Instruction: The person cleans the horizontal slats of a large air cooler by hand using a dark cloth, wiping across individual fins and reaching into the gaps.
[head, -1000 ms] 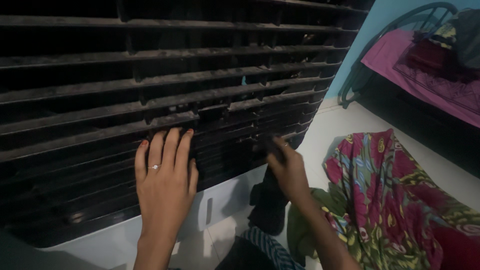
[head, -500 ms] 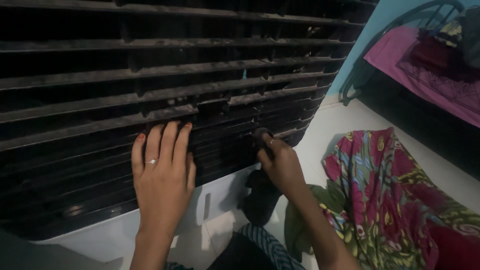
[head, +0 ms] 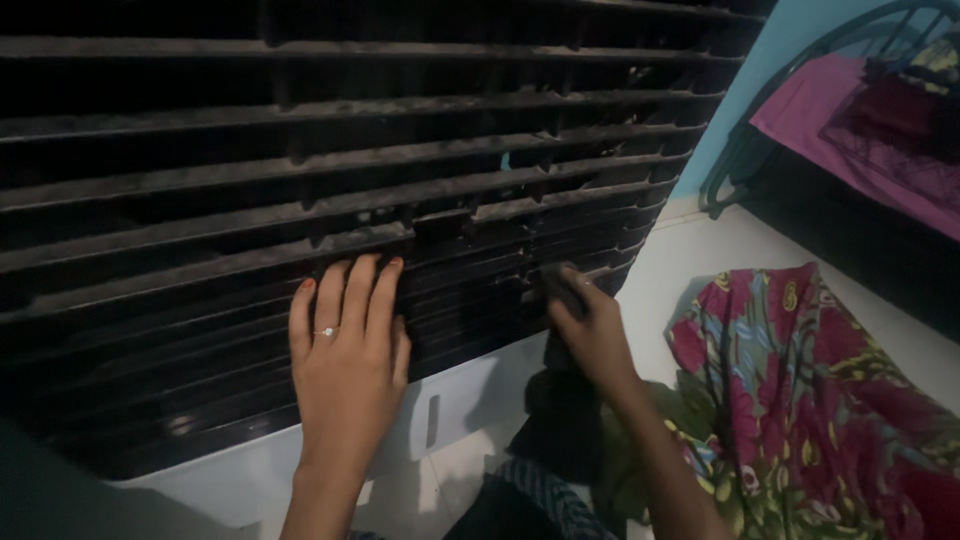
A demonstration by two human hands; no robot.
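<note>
The left hand (head: 345, 350) lies flat against the lower slats of a dark, dusty grille (head: 330, 170), fingers (head: 360, 285) straight and close together, gripping nothing. The right hand (head: 592, 335) is curled shut on a dark cloth (head: 562, 290), pressing its bunched end against the slats near the grille's lower right corner; the rest of the cloth hangs down below the hand towards the floor (head: 720, 245).

The grille fills most of the view and stands on a white base (head: 440, 405). Its slats look thin, stiff plastic with grey dust along the edges, so they probably flex or snap under hard pressure; the frame and the upright ribs between slats look the safer places to brace. The cloth is soft and limp, light, and best held bunched in the fist as it is.

A flowered fabric (head: 790, 390) lies crumpled on the floor to the right, and a bed (head: 850, 140) with a pink sheet stands beyond it.
</note>
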